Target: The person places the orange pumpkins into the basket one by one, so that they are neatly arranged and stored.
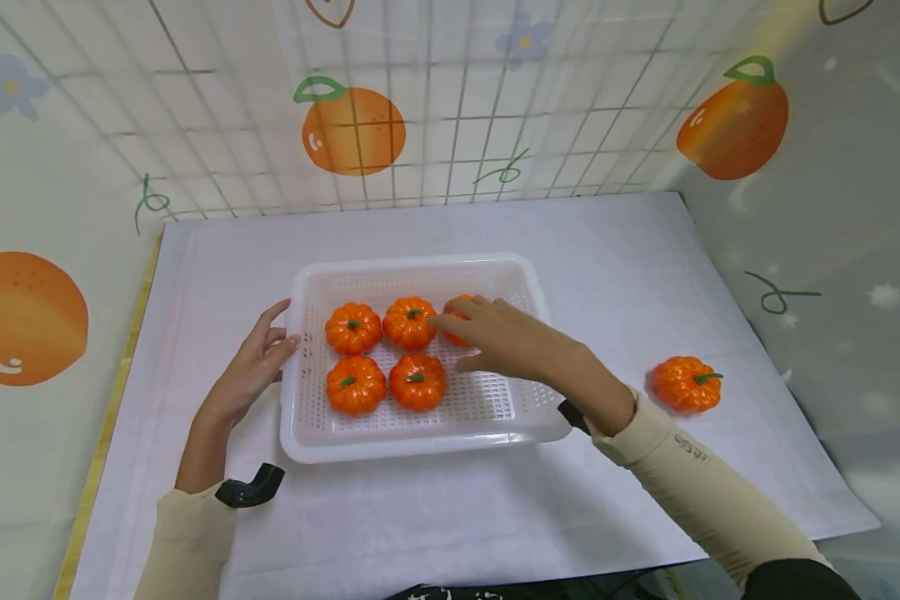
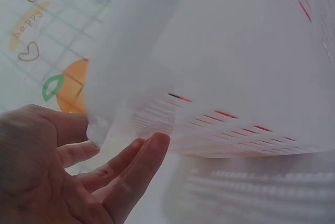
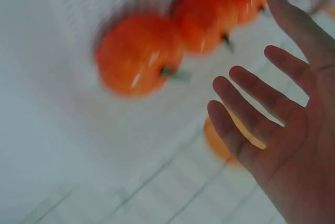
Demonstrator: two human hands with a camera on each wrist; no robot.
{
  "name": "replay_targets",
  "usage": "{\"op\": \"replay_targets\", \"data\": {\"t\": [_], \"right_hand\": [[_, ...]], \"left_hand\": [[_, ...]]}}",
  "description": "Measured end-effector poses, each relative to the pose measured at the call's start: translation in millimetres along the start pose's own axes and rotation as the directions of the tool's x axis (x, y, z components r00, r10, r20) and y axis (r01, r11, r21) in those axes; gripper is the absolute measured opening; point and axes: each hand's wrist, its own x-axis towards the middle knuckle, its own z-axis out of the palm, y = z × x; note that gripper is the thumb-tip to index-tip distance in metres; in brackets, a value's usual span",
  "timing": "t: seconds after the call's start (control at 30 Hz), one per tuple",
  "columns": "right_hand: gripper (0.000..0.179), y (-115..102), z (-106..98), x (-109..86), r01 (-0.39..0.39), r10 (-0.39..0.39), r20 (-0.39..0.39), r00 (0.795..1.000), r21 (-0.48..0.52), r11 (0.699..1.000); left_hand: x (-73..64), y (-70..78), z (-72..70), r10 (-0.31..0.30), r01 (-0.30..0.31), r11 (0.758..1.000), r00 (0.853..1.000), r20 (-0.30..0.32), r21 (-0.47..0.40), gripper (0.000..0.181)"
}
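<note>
A white plastic basket point(image 1: 420, 448) with perforated walls holds several orange toy pumpkins point(image 1: 355, 385) with green stems. At its left end my left hand point(image 1: 247, 372) grips the rim; the left wrist view shows that hand point(image 2: 89, 177) with its fingers bent around the basket's edge. My right hand point(image 1: 513, 340) hovers over the basket's interior and partly hides a pumpkin point(image 1: 459, 320) in the back row. In the right wrist view, the right hand point(image 3: 285, 114) has its fingers spread and relaxed, holding nothing, beside the blurred pumpkins point(image 3: 138, 54).
Another orange pumpkin point(image 1: 686, 384) lies on the white-covered table point(image 1: 615, 492), right of the basket. A wire grid behind a printed curtain point(image 1: 450, 108) stands along the back edge. Grey curtain point(image 1: 855, 333) hangs on the right.
</note>
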Motion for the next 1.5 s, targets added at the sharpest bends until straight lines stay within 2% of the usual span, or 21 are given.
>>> {"op": "replay_targets", "data": {"t": [0.07, 0.13, 0.27, 0.37, 0.5, 0.6, 0.7, 0.8, 0.97, 1.03, 1.2, 1.27, 1.5], "right_hand": [[0.064, 12.2, -7.6, -15.3, -0.081, 0.082, -0.043, 0.996, 0.033, 0.996], [0.063, 25.9, -13.3, -32.7, -0.169, 0.173, -0.075, 0.982, 0.064, 0.984], [0.062, 54.6, -16.4, -72.1, -0.321, 0.329, -0.138, 0.934, 0.078, 0.944], [0.059, 73.6, -13.0, -105.0, -0.401, 0.413, -0.171, 0.894, 0.101, 0.910], [0.065, 92.3, -7.0, -148.2, -0.537, 0.553, -0.119, 0.825, 0.146, 0.831], [0.075, 104.3, -1.2, -174.5, -0.631, 0.645, -0.044, 0.763, 0.171, 0.757], [0.080, 114.9, 6.7, -195.6, -0.680, 0.692, 0.007, 0.721, 0.193, 0.707], [0.082, 122.1, 15.5, -211.2, -0.709, 0.718, 0.043, 0.695, 0.206, 0.674], [0.088, 131.9, 28.8, -225.5, -0.742, 0.738, 0.116, 0.665, 0.217, 0.634], [0.088, 135.9, 35.1, -228.1, -0.748, 0.740, 0.133, 0.659, 0.215, 0.627], [0.085, 143.1, 50.7, -231.9, -0.770, 0.757, 0.160, 0.633, 0.233, 0.594], [0.084, 144.7, 53.6, -232.4, -0.773, 0.761, 0.164, 0.628, 0.238, 0.587], [0.084, 145.7, 54.9, -232.1, -0.768, 0.756, 0.162, 0.634, 0.247, 0.590]], "left_hand": [[-1.0, 2.4, 0.0, 0.000, 0.000, 1.000, 1.000, 0.004, -0.005, 0.064], [-3.6, 7.5, 0.6, 0.004, -0.004, 1.000, 1.000, 0.008, -0.007, 0.064], [-9.8, 18.7, 2.0, 0.003, -0.003, 1.000, 1.000, 0.012, -0.004, 0.063], [-12.7, 23.5, 2.7, -0.004, 0.003, 1.000, 1.000, 0.013, 0.004, 0.063], [-12.8, 23.3, 2.7, -0.008, 0.008, 1.000, 1.000, 0.014, 0.006, 0.064], [-10.2, 17.7, 1.7, -0.011, 0.011, 1.000, 1.000, 0.011, 0.001, 0.065], [-5.6, 7.6, 0.2, -0.012, 0.012, 1.000, 1.000, 0.009, -0.006, 0.065], [-1.4, -2.0, -1.1, -0.008, 0.008, 1.000, 1.000, 0.006, -0.007, 0.066], [-8.6, 13.8, 1.3, -0.009, 0.009, 1.000, 1.000, 0.009, 0.000, 0.065], [-12.4, 22.3, 2.6, -0.008, 0.008, 1.000, 1.000, 0.011, -0.001, 0.064], [-12.5, 23.3, 3.5, -0.001, 0.001, 1.000, 1.000, 0.011, 0.000, 0.064], [-12.2, 23.5, 3.7, -0.001, 0.001, 1.000, 1.000, 0.011, 0.004, 0.064], [-11.2, 23.3, 3.3, -0.008, 0.008, 1.000, 1.000, 0.013, 0.001, 0.065]]}}
